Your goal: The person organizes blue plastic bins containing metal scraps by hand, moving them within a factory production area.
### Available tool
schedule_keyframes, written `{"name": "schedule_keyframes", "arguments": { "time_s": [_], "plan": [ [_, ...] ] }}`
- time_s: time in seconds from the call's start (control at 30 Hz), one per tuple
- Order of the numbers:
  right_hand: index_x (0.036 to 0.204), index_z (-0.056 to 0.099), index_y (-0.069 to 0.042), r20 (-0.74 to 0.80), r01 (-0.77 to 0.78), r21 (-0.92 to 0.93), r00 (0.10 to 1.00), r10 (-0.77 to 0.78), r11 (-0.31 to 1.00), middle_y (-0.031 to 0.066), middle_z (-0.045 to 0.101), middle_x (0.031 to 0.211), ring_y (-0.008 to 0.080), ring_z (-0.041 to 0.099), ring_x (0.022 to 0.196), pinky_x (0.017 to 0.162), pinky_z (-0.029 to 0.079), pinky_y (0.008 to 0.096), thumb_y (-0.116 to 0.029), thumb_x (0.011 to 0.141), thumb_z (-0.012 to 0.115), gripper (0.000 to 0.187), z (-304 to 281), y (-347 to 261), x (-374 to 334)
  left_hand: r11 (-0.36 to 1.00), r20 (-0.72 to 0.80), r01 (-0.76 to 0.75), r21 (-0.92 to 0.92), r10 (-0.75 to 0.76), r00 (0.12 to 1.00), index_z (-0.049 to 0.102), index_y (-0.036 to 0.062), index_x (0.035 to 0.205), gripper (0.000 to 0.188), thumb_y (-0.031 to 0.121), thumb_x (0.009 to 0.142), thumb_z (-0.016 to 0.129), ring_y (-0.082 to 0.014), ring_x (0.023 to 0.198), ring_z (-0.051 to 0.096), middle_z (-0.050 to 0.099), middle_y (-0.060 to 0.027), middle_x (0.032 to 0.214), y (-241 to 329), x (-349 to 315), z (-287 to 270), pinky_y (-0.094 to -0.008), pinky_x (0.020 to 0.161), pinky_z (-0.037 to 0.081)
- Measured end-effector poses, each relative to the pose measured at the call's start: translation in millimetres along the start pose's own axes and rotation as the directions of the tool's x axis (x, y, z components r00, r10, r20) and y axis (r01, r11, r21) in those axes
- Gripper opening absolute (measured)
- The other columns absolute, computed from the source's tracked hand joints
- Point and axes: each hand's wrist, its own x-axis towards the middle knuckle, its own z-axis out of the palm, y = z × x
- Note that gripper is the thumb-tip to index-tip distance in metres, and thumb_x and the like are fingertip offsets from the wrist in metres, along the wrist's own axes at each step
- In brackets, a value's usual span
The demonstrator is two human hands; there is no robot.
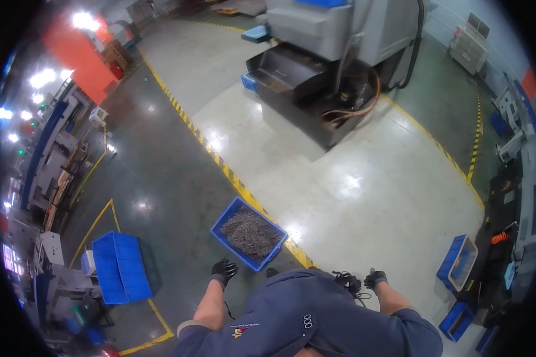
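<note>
A blue plastic bin (231,250) sits on the floor just in front of me, against the yellow and black floor stripe. Dark grey loose bits, perhaps metal chips (250,232), fill much of it. My left hand (224,271), in a black glove, hangs beside the bin's near left side, apart from it, with fingers spread and nothing in them. On the other side of my body my right hand (375,278), also gloved in black, hangs loosely with nothing seen in it. Close to it, at my waist, is a tangle of black cords (348,283).
Ahead stands a big grey machine with a dark metal trough (298,80). Blue bins (122,268) stand at the left; another blue bin (457,262) is at the right beside dark equipment. An orange-red block (80,56) rises at the far left, near a row of machines.
</note>
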Motion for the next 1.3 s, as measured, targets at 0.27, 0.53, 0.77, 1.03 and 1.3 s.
{"name": "schedule_keyframes", "arguments": {
  "time_s": [0.27,0.53,0.77,1.03,1.3],
  "plan": [
    [0.109,0.052,-0.005,-0.12,-0.09,-0.969,0.985,-0.122,0.229,0.0204,0.062,0.098,0.0301,0.062,0.09,0.073,0.05,0.0373,-0.032,0.076,0.06,0.044,40.3,-8.1,-113.7,0.981,0.022,0.133,0.143,-0.138,0.99,0.044,0.0069,0.11,0.03,0.025,0.087,0.047,-0.0412,0.089,0.057,0.056,-0.0226,0.107,1.6,55.4,-11.9,-0.0505,0.075,0.048],
    [0.093,0.067,-0.017,-0.183,-0.227,-0.842,0.974,0.136,0.489,0.0044,0.068,0.085,0.0201,0.065,0.079,0.067,0.05,0.0315,-0.04,0.069,0.061,0.034,-4.6,-48.5,-58.6,0.964,0.123,0.228,0.141,-0.245,0.962,0.039,0.0062,0.12,0.04,0.028,0.088,0.03,-0.0432,0.111,0.044,0.045,-0.0246,0.123,38.2,129.2,71.3,-0.0573,0.09,0.036],
    [0.083,0.061,-0.006,0.123,0.144,-0.987,0.961,-0.249,0.068,0.0107,0.066,0.079,0.0235,0.064,0.068,0.057,0.049,0.0357,-0.026,0.082,0.055,0.021,-93.5,-198.8,-2.6,0.952,0.289,0.058,0.302,-0.15,0.945,0.045,0.0071,0.114,0.037,0.033,0.09,0.035,-0.0379,0.105,0.051,0.051,-0.0221,0.118,146.5,188.7,293.3,-0.0499,0.085,0.042],
    [0.079,0.052,-0.006,-0.123,-0.015,0.708,0.982,0.144,0.706,0.0186,0.058,0.063,0.0299,0.056,0.047,0.037,0.041,0.0384,-0.022,0.082,0.049,0.016,-184.6,-324.0,96.8,0.876,0.794,-0.45,0.17,0.149,0.589,0.044,0.0065,0.122,0.035,0.02,0.09,0.043,-0.031,0.101,0.057,0.056,-0.0205,0.112,324.4,109.7,665.9,-0.0374,0.085,0.048],
    [0.087,0.051,-0.005,-0.167,0.196,0.786,0.981,-0.104,0.587,0.0171,0.056,0.077,0.0302,0.057,0.062,0.052,0.045,0.045,-0.026,0.088,0.041,0.023,-138.7,-397.2,120.6,-0.766,0.763,-0.612,-0.198,0.272,-0.587,0.051,0.0049,0.116,0.033,0.016,0.085,0.051,-0.0217,0.088,0.059,0.059,-0.0109,0.102,552.4,-19.8,969.9,-0.0328,0.076,0.05]
  ]
}}
